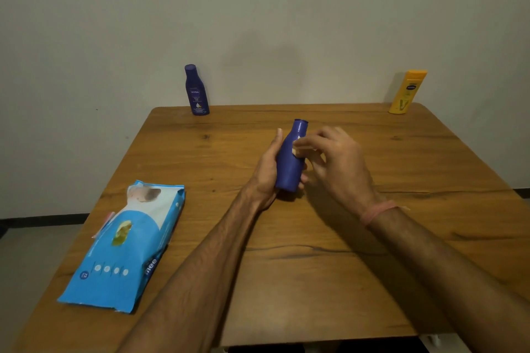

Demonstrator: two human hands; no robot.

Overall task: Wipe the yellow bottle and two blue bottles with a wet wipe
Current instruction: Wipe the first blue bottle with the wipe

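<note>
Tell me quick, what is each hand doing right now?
Left hand: grips the blue bottle around its body.
Right hand: fingers curled against that bottle, pinching something small and pale; what it is cannot be told.

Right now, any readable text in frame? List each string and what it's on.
"NIVEA": on the standing blue bottle at the table's far edge; smaller lines below it too small to read.
"mee": on the side of the wipes pack; rest of the word hidden.
"72": in a circle on the pack's front, read uncertainly.
Yellow bottle: dark oval logo, blurred, unreadable.
Held blue bottle: no text visible.
</note>
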